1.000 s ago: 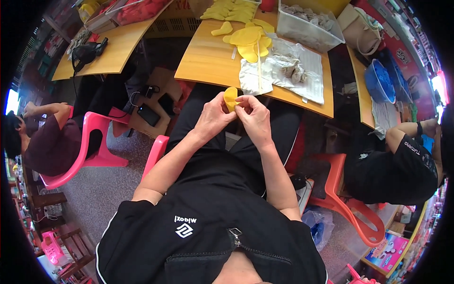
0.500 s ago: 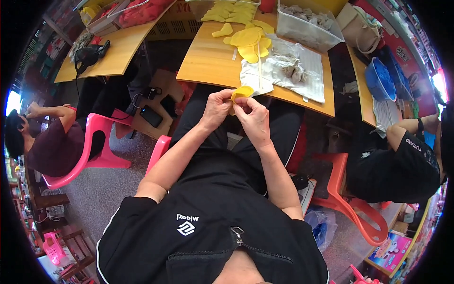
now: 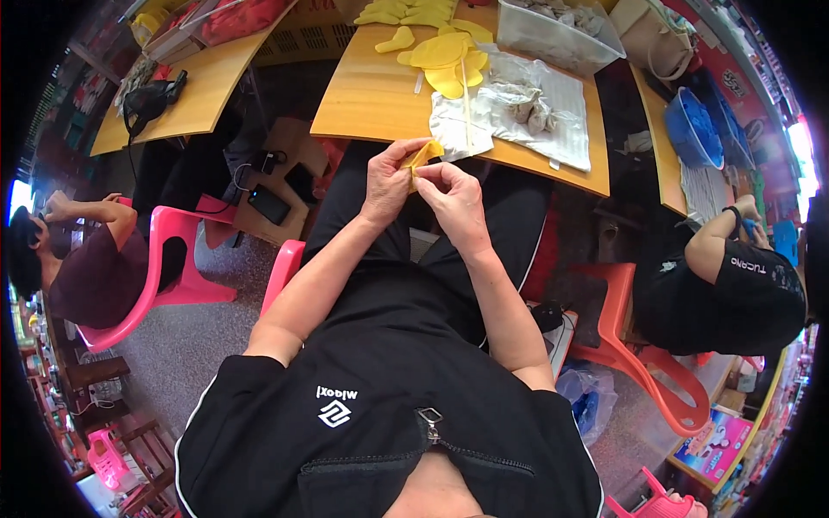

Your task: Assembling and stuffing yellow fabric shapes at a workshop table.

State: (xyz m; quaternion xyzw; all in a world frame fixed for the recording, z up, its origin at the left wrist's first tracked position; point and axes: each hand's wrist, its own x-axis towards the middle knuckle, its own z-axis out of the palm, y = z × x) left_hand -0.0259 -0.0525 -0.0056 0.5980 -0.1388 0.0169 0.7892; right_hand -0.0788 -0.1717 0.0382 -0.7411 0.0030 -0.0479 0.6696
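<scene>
A small yellow piece, seemingly cloth or felt, (image 3: 424, 155) is held over my lap, just off the table's front edge. My left hand (image 3: 389, 183) pinches it from the left, with the piece standing up between thumb and fingers. On its lower right edge, my right hand (image 3: 455, 205) has thumb and forefinger pressed together. Whether the right fingertips hold anything finer is too small to tell. Beyond my hands, a pile of flat yellow pieces (image 3: 442, 57) lies on the wooden table (image 3: 354, 95). A white cloth (image 3: 456, 125) with a thin pale stick (image 3: 465, 95) across it lies nearest my hands.
Grey-white bundles (image 3: 531, 108) rest on a white sheet at the table's right. Behind them stands a clear bin (image 3: 561, 43). People sit on both sides, on a pink chair (image 3: 164, 259) and an orange chair (image 3: 617, 319). A blue basin (image 3: 693, 129) is at far right.
The yellow piece has turned more upright in my left hand. My right hand has drawn slightly down, its fingers now at the lower edge. The person on the right has moved an arm.
</scene>
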